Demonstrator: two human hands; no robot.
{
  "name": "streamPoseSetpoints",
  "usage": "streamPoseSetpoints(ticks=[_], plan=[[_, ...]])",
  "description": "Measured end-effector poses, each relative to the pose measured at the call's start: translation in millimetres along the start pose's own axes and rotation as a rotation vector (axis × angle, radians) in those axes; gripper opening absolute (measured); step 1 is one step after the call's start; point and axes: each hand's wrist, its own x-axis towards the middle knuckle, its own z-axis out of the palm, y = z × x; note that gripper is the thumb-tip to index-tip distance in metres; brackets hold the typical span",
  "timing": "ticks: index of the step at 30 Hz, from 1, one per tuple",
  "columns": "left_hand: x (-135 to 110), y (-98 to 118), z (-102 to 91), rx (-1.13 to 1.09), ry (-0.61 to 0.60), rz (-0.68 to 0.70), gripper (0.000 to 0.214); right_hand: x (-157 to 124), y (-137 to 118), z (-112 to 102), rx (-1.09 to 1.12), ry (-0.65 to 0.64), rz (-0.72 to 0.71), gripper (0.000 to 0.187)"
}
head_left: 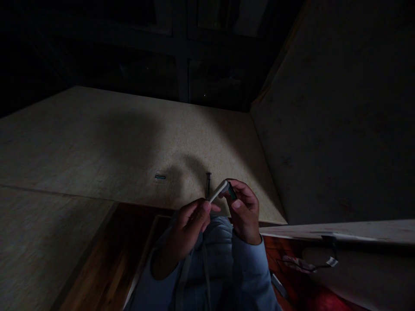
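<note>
In the head view, my left hand (pixel 194 218) is closed around the lower end of a slim pale handle (pixel 218 191), shaped like a razor's. It slants up to the right and bends at its top. My right hand (pixel 247 209) pinches a small dark rectangular piece (pixel 232 191) between thumb and fingers, right beside the bent end. Whether the two parts are joined I cannot tell. Just beyond my left fingers, a dark T-shaped razor (pixel 208 183) lies on the pale tabletop (pixel 129 142). A small dark block in a clear case (pixel 160 177) lies farther left.
A pale panel (pixel 337 129) rises along the table's right side. Dark window frames (pixel 181 69) stand behind. At lower right are a cable (pixel 319 267) and a grey object (pixel 279 285) above a reddish floor. The light is dim, with shadows across the tabletop.
</note>
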Motion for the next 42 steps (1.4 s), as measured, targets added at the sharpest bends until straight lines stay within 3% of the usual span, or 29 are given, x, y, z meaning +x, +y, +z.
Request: streamPoseSetpoints(ticks=[5,14,19,23,27,34,42], plan=[[4.5,-0.2,3.6,0.044,0.067,-0.017,0.068,-0.8,-0.1,0.6,-0.019,-0.045,0.027,0.036],[1.3,-9.2,2.3,0.131,-0.028,-0.014,0.067,0.5,1.3,-0.1,0.146,0.007,0.149,0.037],[-0.2,-7.7,2.5,0.103,-0.099,0.016,0.062,1.8,9.8,2.0,0.353,-0.069,0.207,0.037],[-1.6,-4.5,4.1,0.072,0.019,0.076,0.059,1.3,15.6,3.7,0.453,-0.141,0.255,0.041],[-3.6,-1.0,5.5,0.175,0.125,0.116,0.053,1.1,19.4,4.5,0.486,-0.166,0.241,0.041],[-12.2,7.4,9.5,0.447,0.064,0.137,0.044,2.4,20.7,2.8,0.48,-0.189,0.177,0.042],[-15.0,16.5,15.8,0.42,-0.023,0.165,0.04,4.3,19.1,5.0,0.543,-0.241,0.18,0.045]])
